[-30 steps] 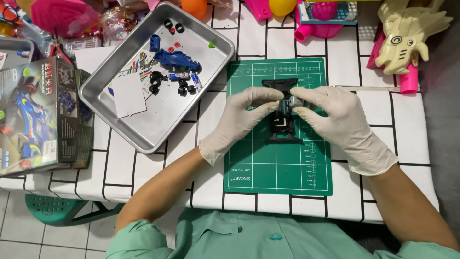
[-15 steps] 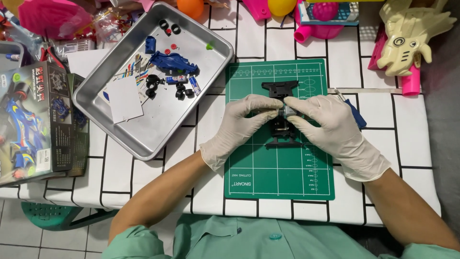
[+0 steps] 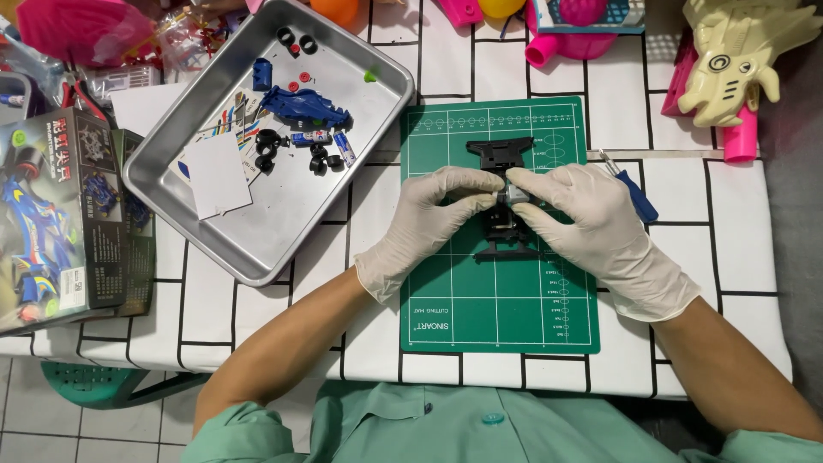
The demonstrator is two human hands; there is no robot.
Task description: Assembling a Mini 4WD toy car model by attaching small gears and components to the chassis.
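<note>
Hands (image 3: 437, 214) shifted lower, gloved fingers (image 3: 480, 182) pinching black chassis (image 3: 501, 154)

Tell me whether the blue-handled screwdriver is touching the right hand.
Cannot tell. In the head view, the screwdriver lies on the table right at the right hand's outer edge; the glove covers its near side, so neither contact nor gap shows.

A black toy car frame (image 3: 501, 201) is held over a green cutting mat (image 3: 497, 300) by the gloved left hand (image 3: 429, 225) and right hand (image 3: 591, 227), fingertips pinched at its middle. A metal tray (image 3: 257, 249) with small parts is seen left; a screwdriver (image 3: 633, 190) is laid right.
</note>
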